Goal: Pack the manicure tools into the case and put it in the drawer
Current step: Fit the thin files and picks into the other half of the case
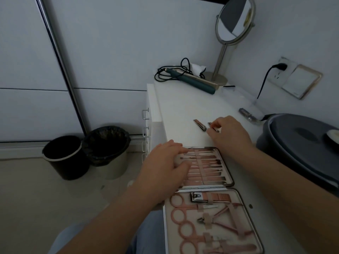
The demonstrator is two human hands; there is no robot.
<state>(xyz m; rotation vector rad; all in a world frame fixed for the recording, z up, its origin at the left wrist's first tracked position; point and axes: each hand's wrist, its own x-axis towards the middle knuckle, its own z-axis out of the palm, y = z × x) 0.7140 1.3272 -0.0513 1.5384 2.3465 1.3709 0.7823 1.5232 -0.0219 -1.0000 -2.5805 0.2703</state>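
Observation:
An open manicure case [244, 204] lies on the white dresser top [183, 110], with several rose-gold tools strapped into both halves. My left hand [165, 165] rests with its fingers on the far half of the case, over the left part of the tools. Beyond the case, my right hand [229, 132] pinches a small metal nail clipper [213, 127] on the dresser top. A second nail clipper [200, 125] lies loose just left of it. The drawers [145, 129] run down the dresser's left face, with metal handles.
A standing round mirror [234, 21], a green hair iron [192, 77] with a black cord and a tissue sit at the back. A dark round basin [300, 143] is on the right. Two waste bins [86, 153] stand on the floor at the left.

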